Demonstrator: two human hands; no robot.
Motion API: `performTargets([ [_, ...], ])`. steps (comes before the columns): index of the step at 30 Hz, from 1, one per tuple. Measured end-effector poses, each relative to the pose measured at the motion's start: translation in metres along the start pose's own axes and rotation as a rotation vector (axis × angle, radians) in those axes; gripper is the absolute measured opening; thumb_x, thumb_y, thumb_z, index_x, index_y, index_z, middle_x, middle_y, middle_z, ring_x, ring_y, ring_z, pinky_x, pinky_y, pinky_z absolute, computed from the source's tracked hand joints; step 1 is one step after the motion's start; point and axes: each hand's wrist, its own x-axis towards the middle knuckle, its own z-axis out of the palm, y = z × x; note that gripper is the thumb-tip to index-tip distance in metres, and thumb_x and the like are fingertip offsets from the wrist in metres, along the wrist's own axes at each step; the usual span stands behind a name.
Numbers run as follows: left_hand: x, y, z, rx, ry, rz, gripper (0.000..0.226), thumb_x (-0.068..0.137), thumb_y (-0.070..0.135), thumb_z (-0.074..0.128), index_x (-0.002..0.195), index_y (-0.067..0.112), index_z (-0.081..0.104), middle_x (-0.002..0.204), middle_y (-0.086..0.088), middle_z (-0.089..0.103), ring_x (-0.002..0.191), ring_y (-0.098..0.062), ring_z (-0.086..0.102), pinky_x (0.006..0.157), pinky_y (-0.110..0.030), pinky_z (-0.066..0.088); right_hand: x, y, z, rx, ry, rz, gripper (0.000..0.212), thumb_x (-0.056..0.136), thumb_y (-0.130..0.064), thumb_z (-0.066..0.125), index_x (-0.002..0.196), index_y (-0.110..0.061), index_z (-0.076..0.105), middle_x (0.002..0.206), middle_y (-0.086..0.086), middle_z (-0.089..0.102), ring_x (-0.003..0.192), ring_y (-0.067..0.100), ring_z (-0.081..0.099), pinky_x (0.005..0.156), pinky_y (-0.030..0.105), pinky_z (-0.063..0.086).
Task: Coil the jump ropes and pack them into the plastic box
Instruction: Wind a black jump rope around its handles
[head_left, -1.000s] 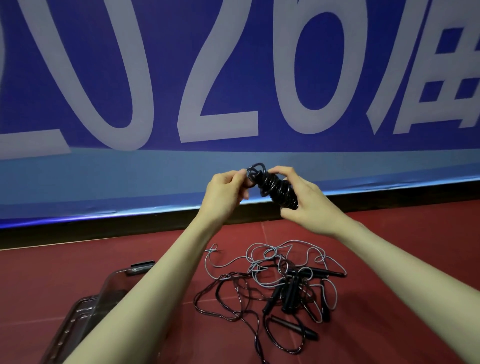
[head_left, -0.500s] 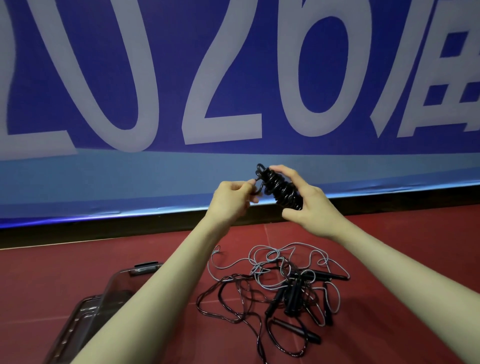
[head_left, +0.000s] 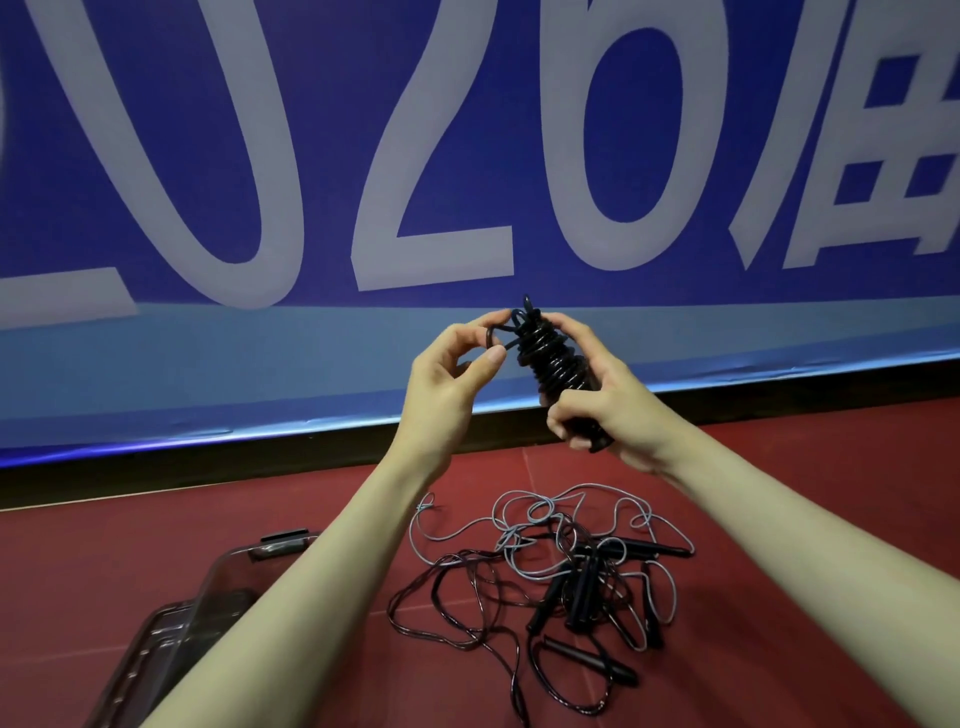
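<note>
Black coiled rope (head_left: 550, 358) gripped by right hand (head_left: 602, 415).

One coiled rope (head_left: 550, 358), one plastic box (head_left: 171, 634), two hands.

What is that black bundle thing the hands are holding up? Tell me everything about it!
It is a black jump rope wound into a tight coil, made of thin, shiny cord that looks like plastic or rubber. The bundle is long and narrow, tilted, with its top leaning left, held in the air before the blue banner. The right hand wraps round its lower end, where a dark grip end pokes out. The left hand pinches a loose loop of cord at the top. Nothing else touches it.
</note>
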Motion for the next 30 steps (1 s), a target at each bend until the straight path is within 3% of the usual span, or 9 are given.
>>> performTargets([
  [7, 0.006, 0.01, -0.001, -0.073, 0.125, 0.033, 0.014, 0.091, -0.001, 0.057, 0.087, 0.012, 0.06, 0.079, 0.007, 0.074, 0.078, -0.004, 0.067, 0.074, -0.013, 0.046, 0.003, 0.001, 0.006, 0.302, -0.155, 0.109, 0.085, 0.069, 0.007, 0.052, 0.137, -0.042, 0.042, 0.08, 0.014, 0.05, 0.054, 0.022, 0.047, 0.04, 0.021, 0.03],
  [12, 0.009, 0.014, -0.013, -0.038, 0.13, 0.018, 0.017, 0.087, -0.004, 0.062, 0.088, 0.013, 0.06, 0.076, 0.003, 0.075, 0.075, -0.009, 0.07, 0.073, -0.014, 0.047, 0.001, 0.001, 0.01, 0.364, -0.223, 0.142, 0.083, 0.07, 0.007, 0.051, 0.136, -0.043, 0.044, 0.08, 0.014, 0.05, 0.053, 0.02, 0.048, 0.039, 0.02, 0.031],
  [15, 0.009, 0.017, -0.02, 0.042, 0.077, 0.029, 0.015, 0.083, -0.006, 0.065, 0.083, 0.008, 0.067, 0.076, 0.003, 0.075, 0.079, -0.013, 0.071, 0.076, -0.018, 0.051, 0.001, 0.001, 0.011, 0.319, -0.214, 0.141, 0.083, 0.07, 0.007, 0.052, 0.135, -0.043, 0.045, 0.079, 0.013, 0.051, 0.054, 0.021, 0.048, 0.039, 0.02, 0.031],
  [19, 0.013, 0.023, -0.027, 0.193, 0.003, 0.049, 0.018, 0.077, -0.002, 0.073, 0.074, 0.015, 0.069, 0.073, 0.004, 0.073, 0.077, -0.017, 0.071, 0.08, -0.029, 0.055, -0.001, 0.001, 0.011, 0.192, -0.175, 0.131, 0.087, 0.073, 0.014, 0.052, 0.137, -0.045, 0.044, 0.079, 0.014, 0.051, 0.052, 0.021, 0.048, 0.039, 0.021, 0.031],
  [24, 0.016, 0.027, -0.029, 0.466, -0.029, 0.118, 0.021, 0.071, 0.01, 0.081, 0.068, 0.026, 0.068, 0.072, -0.001, 0.071, 0.065, -0.009, 0.059, 0.067, -0.029, 0.049, -0.004, 0.0, 0.013, 0.069, -0.154, 0.078, 0.088, 0.073, 0.014, 0.053, 0.133, -0.05, 0.046, 0.083, 0.016, 0.051, 0.053, 0.021, 0.049, 0.04, 0.023, 0.031],
  [28, 0.017, 0.028, -0.029, 0.633, -0.044, 0.2, 0.011, 0.07, 0.014, 0.082, 0.072, 0.013, 0.07, 0.07, -0.006, 0.069, 0.066, -0.023, 0.058, 0.063, -0.038, 0.046, -0.005, -0.001, 0.014, 0.022, -0.152, 0.049, 0.089, 0.074, 0.015, 0.053, 0.131, -0.053, 0.048, 0.084, 0.017, 0.051, 0.053, 0.021, 0.048, 0.043, 0.025, 0.031],
  [30, 0.015, 0.028, -0.03, 0.624, -0.037, 0.188, 0.013, 0.07, 0.014, 0.082, 0.071, 0.011, 0.069, 0.068, -0.006, 0.068, 0.062, -0.019, 0.055, 0.06, -0.034, 0.045, -0.005, -0.003, 0.014, -0.027, -0.148, 0.045, 0.089, 0.071, 0.011, 0.056, 0.131, -0.053, 0.047, 0.084, 0.017, 0.051, 0.054, 0.022, 0.047, 0.044, 0.026, 0.032],
])
